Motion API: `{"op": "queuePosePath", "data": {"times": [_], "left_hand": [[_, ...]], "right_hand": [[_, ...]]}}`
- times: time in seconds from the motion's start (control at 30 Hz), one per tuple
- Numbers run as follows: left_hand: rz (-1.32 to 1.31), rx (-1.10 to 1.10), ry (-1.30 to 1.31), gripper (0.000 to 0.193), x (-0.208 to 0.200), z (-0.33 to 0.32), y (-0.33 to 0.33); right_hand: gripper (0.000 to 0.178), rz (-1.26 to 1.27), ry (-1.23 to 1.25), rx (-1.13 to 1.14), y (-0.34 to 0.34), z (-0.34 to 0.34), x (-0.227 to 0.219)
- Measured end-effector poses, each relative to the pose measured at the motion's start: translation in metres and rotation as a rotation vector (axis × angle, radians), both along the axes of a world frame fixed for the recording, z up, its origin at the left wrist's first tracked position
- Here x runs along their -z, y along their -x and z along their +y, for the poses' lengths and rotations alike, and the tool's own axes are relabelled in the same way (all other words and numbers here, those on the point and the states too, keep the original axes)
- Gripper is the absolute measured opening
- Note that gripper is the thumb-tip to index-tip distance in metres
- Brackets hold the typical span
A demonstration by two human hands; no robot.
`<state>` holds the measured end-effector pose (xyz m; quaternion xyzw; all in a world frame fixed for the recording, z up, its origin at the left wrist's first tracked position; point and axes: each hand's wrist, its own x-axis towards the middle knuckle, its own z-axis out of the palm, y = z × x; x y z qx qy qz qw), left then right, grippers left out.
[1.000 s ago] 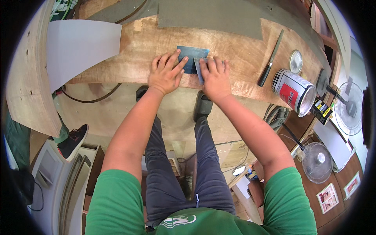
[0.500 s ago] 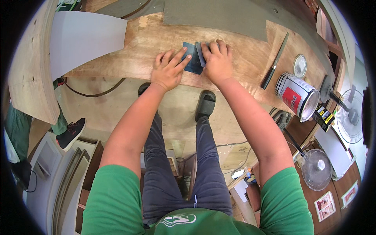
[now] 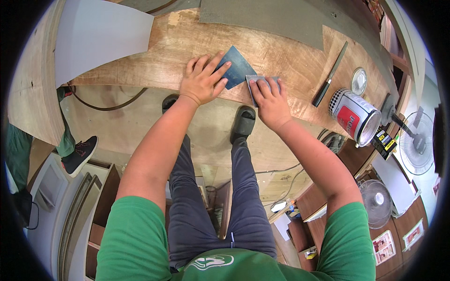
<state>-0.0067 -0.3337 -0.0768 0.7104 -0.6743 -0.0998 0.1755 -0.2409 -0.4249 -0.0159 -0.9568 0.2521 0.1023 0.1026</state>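
My left hand (image 3: 201, 82) lies flat with its fingers spread, its fingertips resting on the left part of a thin blue-grey sheet (image 3: 240, 69). The sheet lies turned at an angle on the wooden worktop (image 3: 183, 40). Just to its right, my right hand (image 3: 272, 104) grips a small flat grey piece (image 3: 254, 78) at the worktop's near edge. The fingers lie over its top face and the thumb is hidden. One corner of this piece meets or slightly overlaps the sheet; what it is made of cannot be told.
To the right lie a black-handled knife (image 3: 330, 75) and a round metal lid (image 3: 359, 81). A tipped paint can (image 3: 355, 114) rests by the worktop's edge. Large grey sheeting (image 3: 267, 18) covers the back, a white panel (image 3: 103, 40) the left. Another person's shoe (image 3: 79, 157) shows at left.
My right hand has moved right and toward me with the grey piece, off most of the blue-grey sheet. The sheet has turned and more of it shows. My left hand stays nearly in place.
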Motion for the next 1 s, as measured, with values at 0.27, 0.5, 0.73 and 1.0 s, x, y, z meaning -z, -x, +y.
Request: {"op": "queuePosePath", "data": {"times": [0.27, 0.5, 0.73, 1.0], "left_hand": [[-0.056, 0.039, -0.017, 0.046, 0.004, 0.000, -0.003], [-0.082, 0.050, -0.042, 0.047, 0.003, -0.002, -0.003], [-0.047, 0.046, 0.002, 0.045, 0.001, -0.003, -0.005], [-0.015, 0.028, 0.018, 0.043, 0.005, -0.002, -0.005]], "right_hand": [[0.051, -0.065, 0.009, 0.054, -0.030, -0.016, -0.001], [0.046, -0.124, 0.017, 0.106, -0.056, -0.026, 0.003], [0.048, -0.048, 0.003, 0.095, -0.021, -0.008, -0.001], [0.045, -0.117, 0.018, 0.100, -0.088, -0.042, 0.005]]}}
